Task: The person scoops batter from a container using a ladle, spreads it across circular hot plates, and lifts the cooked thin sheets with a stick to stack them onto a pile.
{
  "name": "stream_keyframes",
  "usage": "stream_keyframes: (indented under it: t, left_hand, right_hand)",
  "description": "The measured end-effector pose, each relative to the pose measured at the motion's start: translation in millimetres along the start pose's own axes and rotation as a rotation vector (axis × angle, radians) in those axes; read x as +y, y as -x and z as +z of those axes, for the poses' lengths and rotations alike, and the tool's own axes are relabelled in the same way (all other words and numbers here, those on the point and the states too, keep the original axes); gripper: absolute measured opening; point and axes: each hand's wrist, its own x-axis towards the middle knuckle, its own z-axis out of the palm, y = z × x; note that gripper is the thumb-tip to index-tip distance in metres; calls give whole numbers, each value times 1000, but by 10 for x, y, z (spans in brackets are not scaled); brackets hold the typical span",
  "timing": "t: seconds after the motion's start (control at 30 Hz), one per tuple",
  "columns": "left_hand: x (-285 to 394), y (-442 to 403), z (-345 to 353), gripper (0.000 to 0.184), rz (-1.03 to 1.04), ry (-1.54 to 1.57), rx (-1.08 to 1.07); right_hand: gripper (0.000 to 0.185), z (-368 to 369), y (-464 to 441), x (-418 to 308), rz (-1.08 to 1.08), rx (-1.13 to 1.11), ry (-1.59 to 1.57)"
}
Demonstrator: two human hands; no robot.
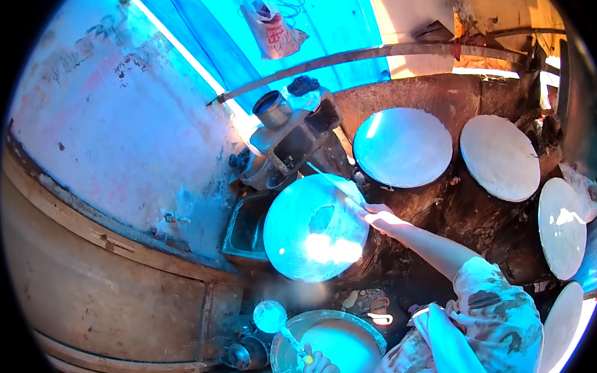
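My right hand (380, 218) reaches over the round pale griddle (293, 219), fingers closed around the end of a thin, light-coloured stick (334, 184). The stick lies across the griddle's far right side. Near the middle of the surface is a darker irregular patch, with bright sunlight below it. My left hand (321, 368), low in view, is wrapped around the yellow handle of a ladle (270, 317). The ladle's round bowl points up and away, over the left rim of a wide tub (381, 338) holding pale liquid.
More round pale-topped discs (402, 147) curve around to the right. Behind the griddle stands a blackened block stove (290, 147) carrying a metal pot (273, 110). A dark square basin (247, 221) adjoins the griddle's left. A metal jar (248, 352) stands beside the tub.
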Motion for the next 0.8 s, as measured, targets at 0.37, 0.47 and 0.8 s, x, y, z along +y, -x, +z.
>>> stream_keyframes:
  t: [0.37,0.47,0.8]
  left_hand:
    - [-56,-65,26,54,2,31,-31]
    - [-83,-65,21,54,13,56,-55]
    - [-122,52,-13,54,27,75,-113]
  right_hand:
    - [26,551,873,506,90,123,-136]
    - [35,288,576,721,153,253,-188]
    - [12,178,483,736,312,113,-188]
